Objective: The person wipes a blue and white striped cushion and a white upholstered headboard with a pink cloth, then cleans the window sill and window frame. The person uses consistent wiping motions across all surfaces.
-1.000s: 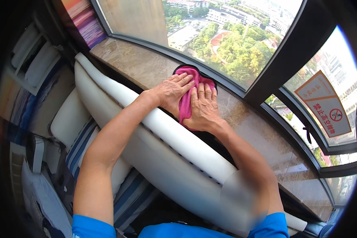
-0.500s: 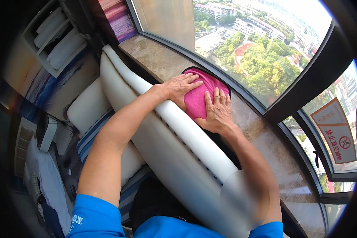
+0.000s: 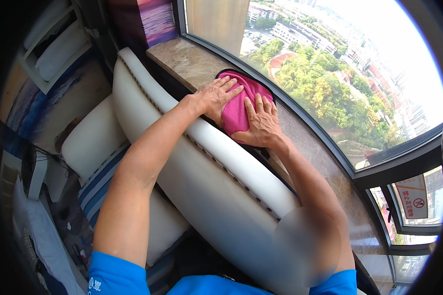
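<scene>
A pink cloth (image 3: 236, 112) with black edging lies on the brown marble windowsill (image 3: 194, 66), wrinkled toward its far side. My left hand (image 3: 215, 100) rests flat on the cloth's left part, fingers stretched out over it. On its near right part lies my right hand (image 3: 262, 123), with the fingers spread and the thumb pointing left. Both palms press down from above, and neither hand grips the cloth. My left forearm reaches across the top of a cream padded backrest (image 3: 221, 152). A blurred patch covers part of my right forearm.
Beyond the sill stands a large dark-framed window (image 3: 325, 132), with a sign (image 3: 412, 197) on a smaller pane at right. The backrest runs diagonally between me and the sill. A cream cushion (image 3: 94, 137) and white shelves (image 3: 59, 54) are at left.
The view has turned a little, so the window and its sign sit differently. The cloth and both hands appear slightly nearer the sill's far left end. Both hands still lie flat on it.
</scene>
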